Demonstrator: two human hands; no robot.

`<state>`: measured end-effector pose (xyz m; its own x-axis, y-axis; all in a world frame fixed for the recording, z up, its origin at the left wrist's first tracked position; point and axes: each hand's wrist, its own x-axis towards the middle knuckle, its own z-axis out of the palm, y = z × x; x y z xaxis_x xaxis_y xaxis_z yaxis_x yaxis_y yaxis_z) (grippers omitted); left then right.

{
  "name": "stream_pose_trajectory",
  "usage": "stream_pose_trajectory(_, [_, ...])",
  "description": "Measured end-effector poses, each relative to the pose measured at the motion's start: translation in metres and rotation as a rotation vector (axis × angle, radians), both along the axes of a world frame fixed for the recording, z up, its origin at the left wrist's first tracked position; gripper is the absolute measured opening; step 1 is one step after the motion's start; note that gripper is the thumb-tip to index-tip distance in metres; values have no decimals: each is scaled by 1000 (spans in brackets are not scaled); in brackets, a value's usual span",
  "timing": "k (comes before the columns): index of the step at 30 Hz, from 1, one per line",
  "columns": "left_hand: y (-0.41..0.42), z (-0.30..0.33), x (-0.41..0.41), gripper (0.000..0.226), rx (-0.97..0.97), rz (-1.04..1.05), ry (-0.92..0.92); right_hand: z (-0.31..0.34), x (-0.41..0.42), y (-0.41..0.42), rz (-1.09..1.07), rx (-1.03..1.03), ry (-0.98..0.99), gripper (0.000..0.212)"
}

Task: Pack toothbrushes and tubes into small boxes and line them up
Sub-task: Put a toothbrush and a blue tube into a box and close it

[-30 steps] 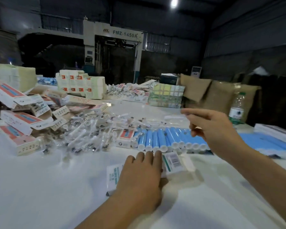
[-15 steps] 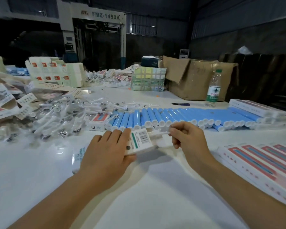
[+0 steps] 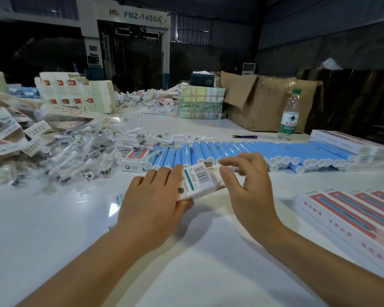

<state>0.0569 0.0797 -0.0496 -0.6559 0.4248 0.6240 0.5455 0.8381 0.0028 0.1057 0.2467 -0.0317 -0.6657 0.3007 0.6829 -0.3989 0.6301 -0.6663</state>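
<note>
Held from above, the small box [image 3: 196, 182] lies barcode-up under the left hand [image 3: 152, 202], whose grip wraps it with fingers over the top and thumb beneath; its far end is open and tilted off the worktop [image 3: 53, 229]. Just right of that grip, the right hand [image 3: 246, 187] hovers at the open end with thumb and forefinger drawn narrow together; whether they pinch a flap or something clear, I cannot tell. My guess is that the box is being loaded or closed. What could go wrong: the thin card may buckle if the left grip squeezes, or a flap may crease if pushed at an angle, and a loosely held box could spill its contents from the open end. Just beyond the grip runs a row of blue tubes [image 3: 242, 151], close enough for knuckles to nudge them rolling. Beyond and left of the grip sprawls a heap of wrapped toothbrushes [image 3: 80, 156]; right of it, finished boxes [image 3: 350, 209] lie in line. Farther off stand a water bottle [image 3: 289, 115] and a cardboard carton [image 3: 268, 103].
</note>
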Motion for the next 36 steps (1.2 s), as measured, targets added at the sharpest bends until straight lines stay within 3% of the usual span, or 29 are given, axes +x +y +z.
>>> stream_pose_trajectory(4, [-1, 0, 0, 69, -2, 67, 5, -6, 2, -6, 56, 26, -62, 14])
stream_pose_trajectory(12, [2, 0, 4, 68, -84, 82, 4, -9, -1, -10, 184, -239, -193, 33])
stream_pose_trajectory(19, [4, 5, 14, 70, -125, 68, -21, -8, -7, -6, 190, -264, -320, 46])
stream_pose_trajectory(23, [6, 6, 16, 71, -167, 81, -3, -6, -7, -9, 170, -254, -347, 18])
stream_pose_trajectory(27, [8, 2, 17, 71, -113, 58, 77, -7, -2, -10, 202, -311, -341, 34])
stream_pose_trajectory(31, [10, -2, 17, 70, -95, 51, 112, -6, -2, -14, 236, -328, -379, 29])
stream_pose_trajectory(36, [9, 1, 16, 69, -42, 50, 132, -3, -3, -6, 84, -100, -270, 16])
